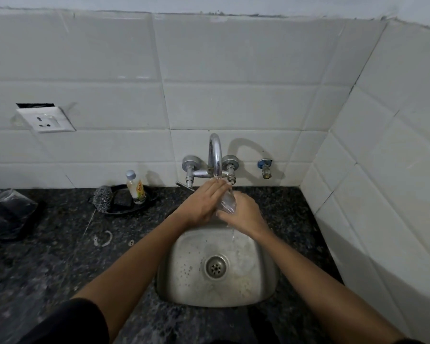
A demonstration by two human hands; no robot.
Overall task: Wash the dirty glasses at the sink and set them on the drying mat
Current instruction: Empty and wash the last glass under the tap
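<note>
A clear glass (227, 203) is held tilted under the spout of the chrome tap (215, 155), above the back of the steel sink (184, 264). My right hand (243, 214) grips the glass from below and the right. My left hand (205, 201) lies against its left side, fingers reaching toward the rim. Water runs from the spout over the glass and falls in a thin stream into the sink. Most of the glass is hidden by my hands.
A black dish (124, 209) on the dark granite counter (47, 269) holds a small soap bottle (135, 187) and a scrubber (102, 198). A dark plastic bag (5, 212) lies at the far left. White tiled walls close the back and right; a socket (46, 119) sits on the left wall.
</note>
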